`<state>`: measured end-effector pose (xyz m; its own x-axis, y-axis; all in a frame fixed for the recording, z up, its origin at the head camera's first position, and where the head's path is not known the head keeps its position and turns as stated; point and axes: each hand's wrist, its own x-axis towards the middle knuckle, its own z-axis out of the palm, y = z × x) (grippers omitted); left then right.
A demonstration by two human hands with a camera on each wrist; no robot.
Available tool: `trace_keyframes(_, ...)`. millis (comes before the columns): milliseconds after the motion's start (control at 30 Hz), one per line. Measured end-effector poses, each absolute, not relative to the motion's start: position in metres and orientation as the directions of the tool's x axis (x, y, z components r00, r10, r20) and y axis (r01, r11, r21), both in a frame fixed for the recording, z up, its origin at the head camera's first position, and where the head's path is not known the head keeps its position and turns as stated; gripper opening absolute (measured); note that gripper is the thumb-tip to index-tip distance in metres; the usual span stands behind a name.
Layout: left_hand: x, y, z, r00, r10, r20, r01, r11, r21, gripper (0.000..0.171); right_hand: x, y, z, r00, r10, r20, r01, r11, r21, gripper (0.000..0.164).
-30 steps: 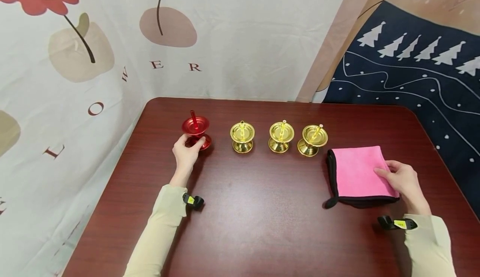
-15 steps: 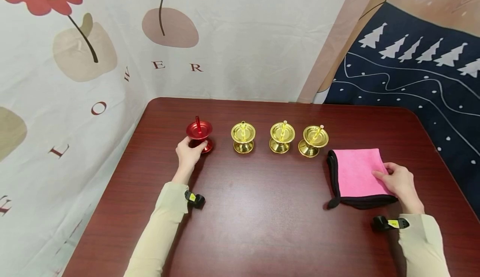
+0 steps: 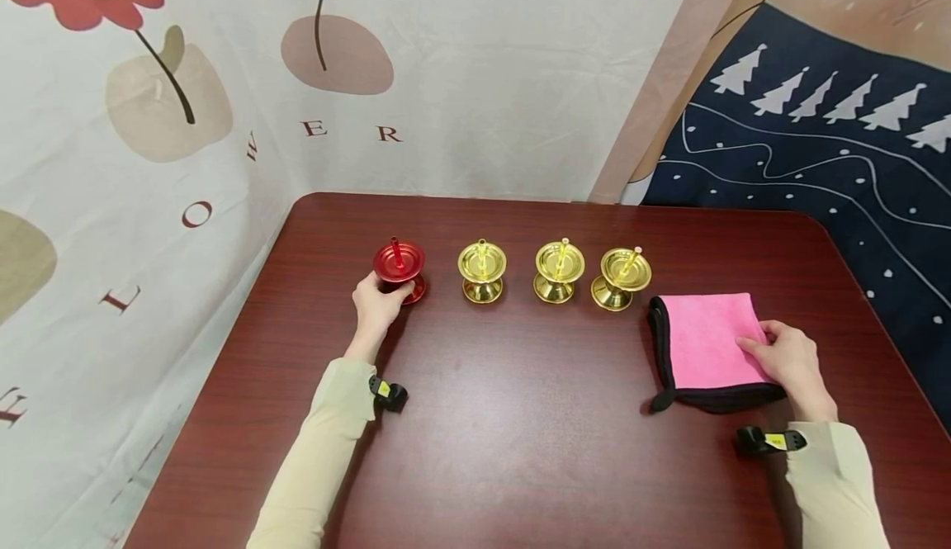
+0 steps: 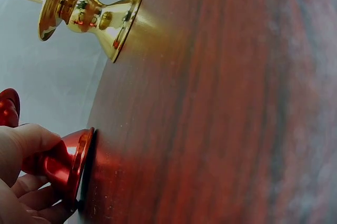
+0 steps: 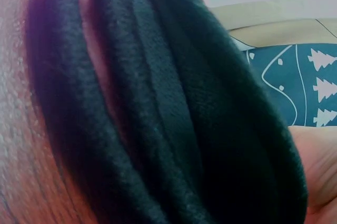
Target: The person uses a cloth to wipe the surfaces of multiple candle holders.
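Note:
At the left of the table, my left hand (image 3: 375,305) grips the stem of a red candle holder (image 3: 399,260), thumb on its near side. The left wrist view shows the holder's flared red base (image 4: 71,163) close over the tabletop; whether it touches cannot be told. At the right, my right hand (image 3: 791,359) pinches the right edge of a folded pink cloth (image 3: 709,338) with black trim. Close up in the right wrist view, the cloth's dark folded layers (image 5: 158,103) hide the fingertips.
Three gold candle holders stand upright in a row: one left (image 3: 482,272), one in the middle (image 3: 559,272), one right (image 3: 618,278), close to the cloth. The dark red-brown table (image 3: 505,450) ends at a printed fabric wall (image 3: 490,144) behind.
The red candle holder, in my left hand, has shifted a little right and nearer to me. My right hand has slid slightly left, with the cloth's right edge. The gold holders stay put.

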<state>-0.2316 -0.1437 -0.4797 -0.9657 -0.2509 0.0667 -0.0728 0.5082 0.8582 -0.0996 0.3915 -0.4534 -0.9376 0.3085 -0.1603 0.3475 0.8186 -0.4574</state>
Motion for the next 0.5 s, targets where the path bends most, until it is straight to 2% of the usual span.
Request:
trace_keyframes(233,-0.234,-0.146,-0.48,-0.975,-0.22,0.042,-0.093,0.566,0.819,0.05,-0.099,0.386,-0.452,-0.945,0.304,-0.119,0.325,0.846,-0.422,0.057)
trace_keyframes(367,-0.229,-0.152,-0.472,-0.985,-0.171,-0.011,-0.109,0.578,0.808,0.072,-0.097,0.381,-0.45,-0.948,0.309,-0.076,0.313,0.86,-0.402,0.064)
trace_keyframes(500,-0.22,-0.16,-0.452,-0.993,-0.116,-0.015,-0.076,0.543,0.836,0.095,-0.096,0.372,-0.441,-0.956,0.292,0.015,0.253,0.853,-0.457,0.068)
